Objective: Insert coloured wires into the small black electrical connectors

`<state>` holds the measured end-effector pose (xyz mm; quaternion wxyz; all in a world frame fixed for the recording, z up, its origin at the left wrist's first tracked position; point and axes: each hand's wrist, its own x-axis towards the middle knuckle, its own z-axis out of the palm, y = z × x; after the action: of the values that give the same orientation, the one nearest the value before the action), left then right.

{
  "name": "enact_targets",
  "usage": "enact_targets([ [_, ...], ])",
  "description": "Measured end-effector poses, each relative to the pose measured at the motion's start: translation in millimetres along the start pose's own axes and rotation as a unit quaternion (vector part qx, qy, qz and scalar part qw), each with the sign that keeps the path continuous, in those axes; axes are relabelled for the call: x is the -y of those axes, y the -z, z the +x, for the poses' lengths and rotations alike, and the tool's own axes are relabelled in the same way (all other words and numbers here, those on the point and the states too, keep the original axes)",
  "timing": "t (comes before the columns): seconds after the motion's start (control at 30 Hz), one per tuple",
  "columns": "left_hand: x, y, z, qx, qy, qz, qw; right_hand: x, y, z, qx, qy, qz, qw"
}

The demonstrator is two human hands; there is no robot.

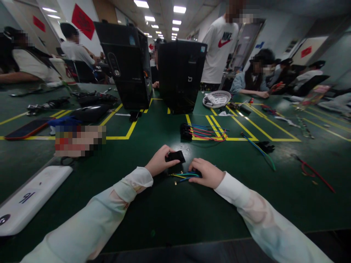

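Observation:
My left hand (162,159) is closed on a small black plastic block (175,157), which looks like a connector housing, held a little above the green table (164,212). The thumb lies along its near side. To its right, my right hand (206,173) has its fingers curled round one end of several short wires (184,176), yellow, green and blue. Small brass-coloured terminals show at their left ends. Beyond my hands lies a black connector (186,131) with red, blue and black wires fanning out to the right.
Two black computer towers (179,76) stand at the back. A white basket (216,99) sits behind right. Loose wires (260,149) and a red cable (315,173) lie on the right. A white case (35,197) is at the left. Other people are around.

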<state>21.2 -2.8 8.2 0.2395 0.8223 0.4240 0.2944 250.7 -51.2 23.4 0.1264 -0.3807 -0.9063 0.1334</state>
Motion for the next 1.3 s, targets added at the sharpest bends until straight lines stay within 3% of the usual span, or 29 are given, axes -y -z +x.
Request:
enact_targets([
  [0.1,14,11.8,3,-0.103,0.038,0.043,0.993,-4,0,2,0.001,0.003,0.02,1.0],
  [0.23,54,46.0,7,-0.207,0.098,0.169,0.959,-6,1,2,0.001,-0.007,0.022,1.0],
  [0.33,86,71.8,6,-0.239,0.176,0.22,0.929,-7,1,2,-0.004,-0.006,0.019,1.0],
  [0.43,104,85.1,4,-0.251,0.212,0.229,0.916,-7,0,2,-0.007,-0.008,0.008,1.0],
  [0.57,106,85.8,7,-0.256,0.243,0.236,0.906,-4,0,4,-0.01,-0.019,-0.005,1.0],
  [0.73,99,79.6,22,-0.263,0.35,0.246,0.865,0,-2,7,-0.017,-0.051,-0.018,0.998],
  [0.9,95,72.5,34,-0.282,0.389,0.261,0.837,1,-2,7,-0.031,-0.106,-0.064,0.992],
  [1.0,91,71.3,34,-0.339,0.367,0.26,0.826,0,-2,5,-0.044,-0.153,-0.103,0.982],
  [1.1,80,71.5,29,-0.363,0.273,0.283,0.845,-6,-2,3,-0.058,-0.21,-0.15,0.964],
  [1.2,57,64.5,27,-0.319,0.183,0.294,0.882,-12,0,1,-0.076,-0.262,-0.171,0.947],
  [1.3,21,42.3,25,-0.211,0.095,0.29,0.929,-15,2,2,-0.09,-0.255,-0.12,0.955],
])
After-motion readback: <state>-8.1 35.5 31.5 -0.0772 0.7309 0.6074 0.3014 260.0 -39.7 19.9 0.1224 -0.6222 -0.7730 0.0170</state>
